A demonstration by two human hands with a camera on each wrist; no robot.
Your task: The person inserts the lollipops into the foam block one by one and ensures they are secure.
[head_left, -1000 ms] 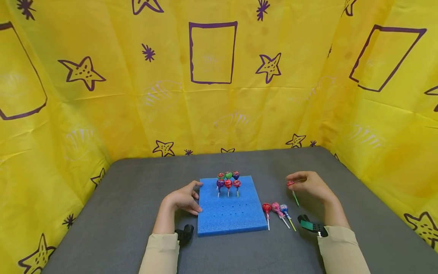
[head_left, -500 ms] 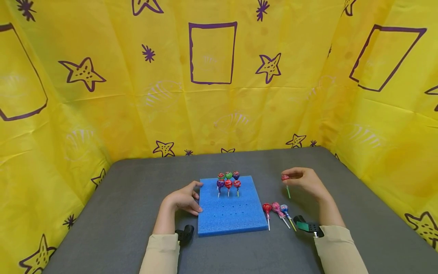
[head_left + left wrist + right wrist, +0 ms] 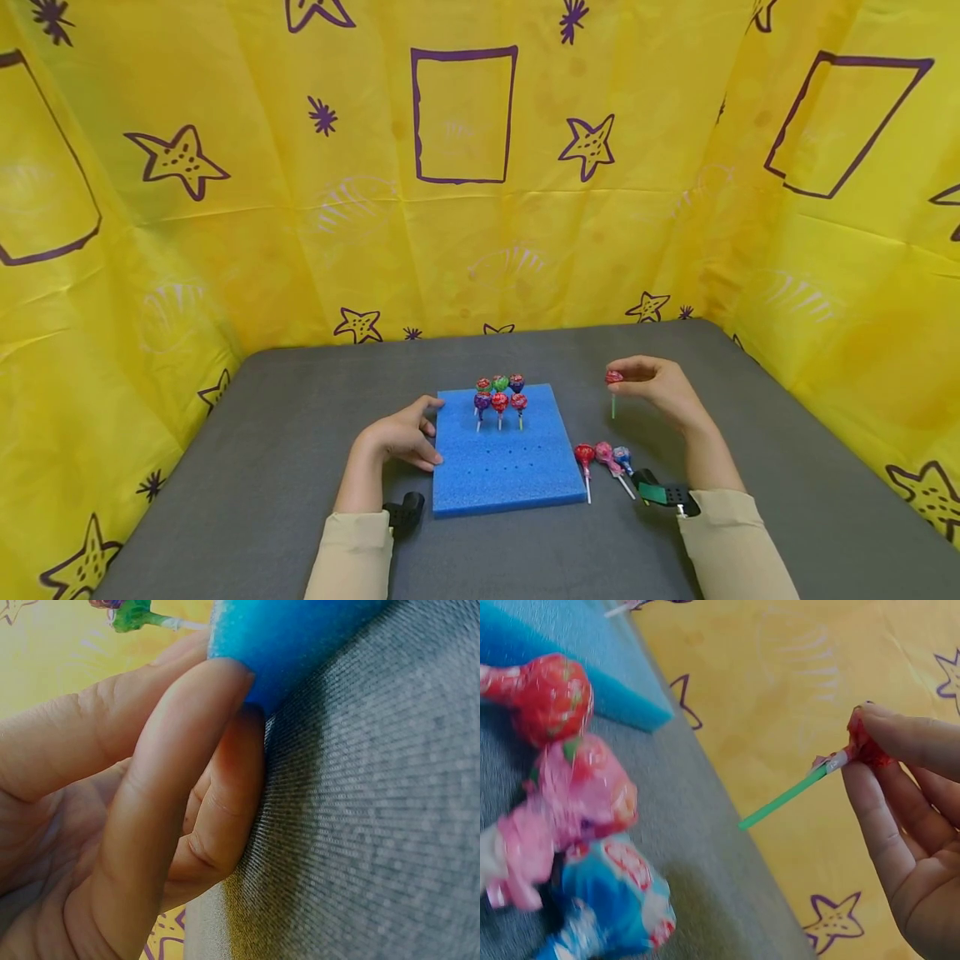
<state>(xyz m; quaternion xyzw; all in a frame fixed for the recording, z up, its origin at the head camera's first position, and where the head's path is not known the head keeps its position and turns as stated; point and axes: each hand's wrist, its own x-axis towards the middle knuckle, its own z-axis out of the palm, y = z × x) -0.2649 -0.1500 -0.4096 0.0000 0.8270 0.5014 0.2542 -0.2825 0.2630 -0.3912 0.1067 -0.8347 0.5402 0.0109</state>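
Note:
My right hand (image 3: 660, 392) pinches a red-wrapped lollipop (image 3: 864, 742) by its candy head, seen also in the head view. The green stick (image 3: 784, 799) points down, above the table to the right of the blue foam board (image 3: 502, 496). My left hand (image 3: 401, 433) touches the board's left edge with thumb and fingertips, index finger near the far corner; in the left wrist view the thumb (image 3: 180, 735) lies against the foam's edge. Several wrapped lollipops (image 3: 499, 402) stand upright in two rows on the board's far half. Small holes (image 3: 510, 452) dot its near half.
By the board's right side lie a red lollipop (image 3: 585, 455), a pink lollipop (image 3: 605, 452) and a blue lollipop (image 3: 622, 456), close together on the grey table (image 3: 300, 467). Yellow patterned cloth (image 3: 465, 250) hangs behind the table and along both sides.
My right hand has moved left and away from me with the lollipop, whose stick has swung from slanted to nearly upright. The left hand and the board have stayed in place.

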